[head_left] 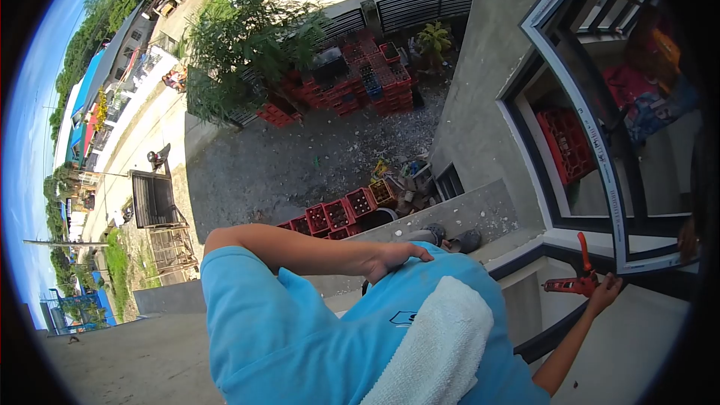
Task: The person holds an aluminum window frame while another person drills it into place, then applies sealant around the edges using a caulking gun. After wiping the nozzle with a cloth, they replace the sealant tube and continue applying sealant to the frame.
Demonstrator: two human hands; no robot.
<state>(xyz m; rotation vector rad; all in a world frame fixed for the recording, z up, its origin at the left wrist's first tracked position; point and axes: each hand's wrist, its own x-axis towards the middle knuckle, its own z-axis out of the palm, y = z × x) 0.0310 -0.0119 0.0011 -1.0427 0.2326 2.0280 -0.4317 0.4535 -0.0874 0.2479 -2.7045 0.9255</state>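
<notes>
My left hand (394, 259) lies closed at the front of my blue shirt (292, 337), its forearm bent across my waist. Most of its fingers are hidden, and I cannot tell what they hold. On the other side, my right hand (602, 296) reaches out to the window and grips a red hand tool (571, 285) with an orange lever (584, 251) standing up from it. This tool is right beside the lower corner of an opened window sash (611, 202), whose edge carries printed white tape. A white towel (442, 337) hangs down my chest.
The dark window frame (517, 105) is set in a grey wall (487, 67). Through it shows a red crate (562, 146). My shoes (461, 241) stand on a narrow concrete ledge (491, 214), high above a yard with stacked red crates (390, 90) and a row of bottle crates (337, 214).
</notes>
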